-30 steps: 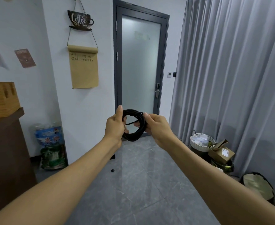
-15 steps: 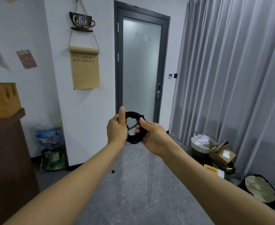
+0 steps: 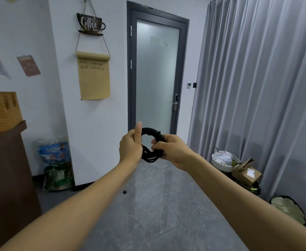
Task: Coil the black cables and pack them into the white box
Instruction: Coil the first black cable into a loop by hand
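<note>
A black cable [image 3: 150, 131], wound into a small round coil, is held up at arm's length in front of the glass door. My left hand [image 3: 130, 146] grips the coil's left side with the thumb pointing up. My right hand [image 3: 174, 151] holds the right side, its fingertips pinching strands inside the loop. The lower part of the coil [image 3: 149, 158] hangs between both palms. No white box is in view.
A brown wooden counter [image 3: 7, 171] stands at the left with a wooden block on it. A white basket [image 3: 224, 158], a cardboard box [image 3: 247, 173] and a bag [image 3: 289, 209] sit along the grey curtain at right. A small black object [image 3: 124, 192] lies on the floor.
The coil has been pulled tighter and smaller. My right hand's fingers have shifted from over the coil's top to pinching inside the loop; both hands stay together in front of the door.
</note>
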Tool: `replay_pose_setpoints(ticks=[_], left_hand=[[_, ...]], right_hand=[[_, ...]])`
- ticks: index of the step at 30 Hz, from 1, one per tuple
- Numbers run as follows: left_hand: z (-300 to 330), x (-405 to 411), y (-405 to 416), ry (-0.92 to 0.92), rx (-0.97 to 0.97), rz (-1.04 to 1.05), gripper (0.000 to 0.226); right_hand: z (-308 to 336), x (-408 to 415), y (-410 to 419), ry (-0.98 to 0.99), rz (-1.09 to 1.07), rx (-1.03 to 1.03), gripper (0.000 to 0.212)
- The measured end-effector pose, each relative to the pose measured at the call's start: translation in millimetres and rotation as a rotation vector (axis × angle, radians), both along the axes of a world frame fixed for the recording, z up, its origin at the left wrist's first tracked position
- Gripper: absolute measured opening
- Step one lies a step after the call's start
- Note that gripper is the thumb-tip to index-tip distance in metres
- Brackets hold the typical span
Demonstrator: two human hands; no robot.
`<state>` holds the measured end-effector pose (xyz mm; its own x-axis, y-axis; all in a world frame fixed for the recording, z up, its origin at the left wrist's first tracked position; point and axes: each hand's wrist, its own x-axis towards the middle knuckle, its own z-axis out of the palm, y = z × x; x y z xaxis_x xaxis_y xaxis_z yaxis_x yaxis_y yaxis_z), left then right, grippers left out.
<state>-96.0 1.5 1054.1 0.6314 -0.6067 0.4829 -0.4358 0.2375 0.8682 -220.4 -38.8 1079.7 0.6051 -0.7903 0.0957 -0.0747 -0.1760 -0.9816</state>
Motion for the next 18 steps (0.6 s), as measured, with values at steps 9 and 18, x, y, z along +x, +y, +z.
replay_pose_setpoints(ticks=[9, 18], left_hand=[[-6.5, 10.6, -2.1, -0.088, 0.028, 0.083, 0.048], [-11.3, 27.1, -6.4, 0.221, 0.051, -0.104, 0.054]], right_hand=[[3.4, 3.3, -5.5, 0.332, -0.143, -0.216, 0.026], [12.1, -3.3, -17.8, 0.406, -0.039, -0.231, 0.014]])
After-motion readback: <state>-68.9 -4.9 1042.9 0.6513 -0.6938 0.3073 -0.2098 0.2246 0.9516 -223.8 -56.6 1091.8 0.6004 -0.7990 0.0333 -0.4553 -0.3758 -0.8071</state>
